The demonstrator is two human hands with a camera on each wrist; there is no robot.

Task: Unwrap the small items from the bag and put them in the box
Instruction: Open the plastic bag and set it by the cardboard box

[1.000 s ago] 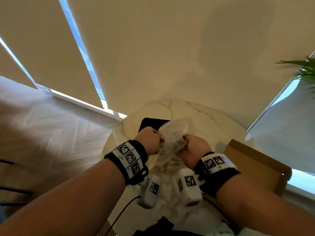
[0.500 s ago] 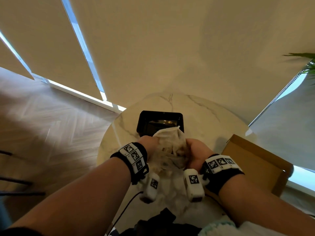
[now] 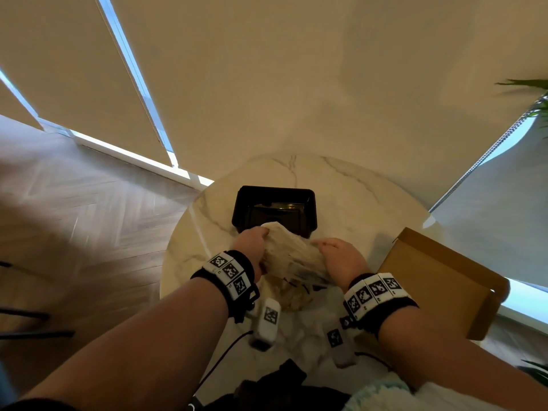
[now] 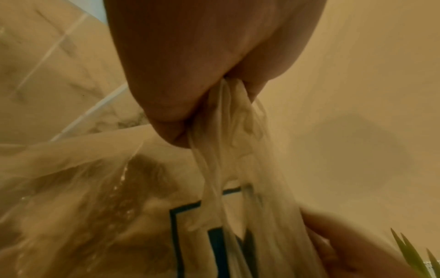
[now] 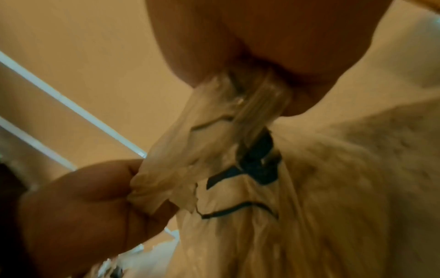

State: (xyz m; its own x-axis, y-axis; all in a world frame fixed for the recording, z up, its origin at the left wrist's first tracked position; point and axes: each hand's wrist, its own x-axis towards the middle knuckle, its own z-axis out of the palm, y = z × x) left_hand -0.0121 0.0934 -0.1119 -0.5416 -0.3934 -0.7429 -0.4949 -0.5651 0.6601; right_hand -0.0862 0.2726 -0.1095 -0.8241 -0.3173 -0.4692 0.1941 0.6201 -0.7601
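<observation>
- The left hand (image 3: 250, 243) is gripping the thin, translucent, crumpled plastic bag (image 3: 292, 258) on its left side; in the left wrist view the fingers (image 4: 166, 105) are curled with a gathered strand of the film pinched between them.
- The right hand (image 3: 341, 258) is gripping the same bag on its right side; in the right wrist view a twisted bunch of film (image 5: 257, 105) is running out of its closed grip.
- The bag is being held between the two hands just above the round white marble desk (image 3: 350, 191), near its middle, with its lower end hanging toward the near edge. Dark blue printing (image 5: 257, 159) is showing on the film, and pale lumpy contents are showing through it, too blurred to identify.
- The shallow black rectangular plastic box (image 3: 274, 210) is sitting on the desk just beyond the hands; the top of the bag is overlapping its near rim in the head view.
- An open brown cardboard carton (image 3: 439, 280) is standing at the right edge of the desk, just right of the right wrist.
- Beige roller blinds (image 3: 74, 69) are hanging at the far side over a herringbone wood floor (image 3: 89, 232), and green plant leaves (image 3: 533, 93) are showing at the far right.
</observation>
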